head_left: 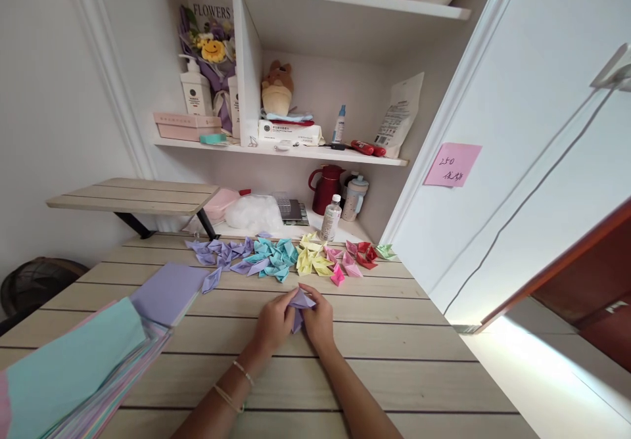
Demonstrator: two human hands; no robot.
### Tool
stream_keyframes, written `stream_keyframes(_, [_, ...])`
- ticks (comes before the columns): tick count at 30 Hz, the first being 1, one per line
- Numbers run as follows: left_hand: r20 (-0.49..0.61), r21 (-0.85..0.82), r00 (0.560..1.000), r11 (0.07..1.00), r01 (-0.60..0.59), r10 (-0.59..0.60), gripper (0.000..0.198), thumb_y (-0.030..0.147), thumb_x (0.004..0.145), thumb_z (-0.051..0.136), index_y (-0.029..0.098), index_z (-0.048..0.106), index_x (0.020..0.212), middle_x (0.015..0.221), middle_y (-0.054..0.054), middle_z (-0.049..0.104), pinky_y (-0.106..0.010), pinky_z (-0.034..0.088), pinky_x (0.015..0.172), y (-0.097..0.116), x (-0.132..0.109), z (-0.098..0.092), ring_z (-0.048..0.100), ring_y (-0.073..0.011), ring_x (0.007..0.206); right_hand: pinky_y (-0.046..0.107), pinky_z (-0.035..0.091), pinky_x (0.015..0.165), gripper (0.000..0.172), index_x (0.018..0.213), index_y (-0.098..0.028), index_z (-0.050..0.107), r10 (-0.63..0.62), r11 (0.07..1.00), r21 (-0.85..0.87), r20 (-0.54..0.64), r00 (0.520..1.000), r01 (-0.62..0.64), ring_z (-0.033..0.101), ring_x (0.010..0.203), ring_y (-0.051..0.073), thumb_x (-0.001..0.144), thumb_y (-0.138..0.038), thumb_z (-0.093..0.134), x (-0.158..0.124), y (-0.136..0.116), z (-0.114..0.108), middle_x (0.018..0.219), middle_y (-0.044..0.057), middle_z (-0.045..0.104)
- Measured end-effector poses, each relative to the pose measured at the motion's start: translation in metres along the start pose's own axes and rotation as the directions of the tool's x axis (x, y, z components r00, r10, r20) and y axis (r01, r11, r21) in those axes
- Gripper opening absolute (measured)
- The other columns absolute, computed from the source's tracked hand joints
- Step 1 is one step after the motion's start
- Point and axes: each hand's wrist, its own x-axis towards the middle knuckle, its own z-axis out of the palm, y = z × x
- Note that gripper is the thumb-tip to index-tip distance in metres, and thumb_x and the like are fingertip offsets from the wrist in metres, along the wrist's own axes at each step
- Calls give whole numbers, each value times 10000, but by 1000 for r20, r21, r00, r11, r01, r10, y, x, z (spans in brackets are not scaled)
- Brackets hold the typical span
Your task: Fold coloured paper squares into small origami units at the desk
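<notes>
Between my two hands is a small piece of folded purple paper (302, 301), held just above the wooden table. My left hand (274, 321) pinches its left side with thumb and fingers. On the other side, my right hand (319, 317) is closed on the paper's right edge. Part of the paper hides behind the fingers. Beyond the hands lies a row of folded paper boats: purple boats (223, 252), teal boats (276, 256), yellow boats (311, 255), pink boats (351, 265), a red boat (366, 255) and a green one (386, 252).
Stacked coloured paper sheets (83, 360) lie at the left, a purple sheet (170, 291) on top at the far end. A small raised shelf (133, 196) stands at the back left. A plastic bottle (331, 219) and a red jug (326, 189) stand behind the boats, under white shelves (325, 153).
</notes>
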Motion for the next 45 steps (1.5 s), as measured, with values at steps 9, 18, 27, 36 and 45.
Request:
stream_keyframes(9, [186,-567,931,740,362,-313,348,194,601,603,129,706,928,789,-56,713,-284,506,617,-21,21,-17,639,-190,675,202,440,430,499,1091,-170,608,180,915,272,386,905,-297,565,460,117,622,-310,706,16,4,-21,589,-16,633])
stream_keyframes(18, [240,-629,920,673,389,-308,407,239,488,790,122,688,865,815,-70,717,-300,501,681,-15,20,-25,653,-206,750,246,455,519,383,616,-148,656,180,889,351,322,929,-294,528,549,127,596,-524,727,21,12,-24,588,15,602])
stream_keyframes(27, [195,-566,926,734,376,-323,361,416,535,777,126,668,720,681,-37,684,-290,507,612,-21,22,-24,622,-167,608,221,372,443,402,839,-178,600,141,901,385,182,973,-202,468,472,117,622,-494,717,22,13,-20,534,-28,537])
stream_keyframes(36, [135,-537,956,791,292,-262,290,390,664,676,160,601,823,646,3,625,-251,486,589,-22,21,-24,582,-130,568,256,441,563,406,980,-181,652,44,976,194,267,963,-98,531,604,134,635,-382,727,19,19,-17,832,37,650])
stream_keyframes(45, [151,-413,972,882,229,-182,388,278,576,757,124,648,916,549,56,498,-180,367,496,-25,20,-20,477,-80,514,295,476,651,360,990,-173,708,-111,983,-115,248,962,143,590,690,184,776,-438,592,20,23,-18,852,94,666])
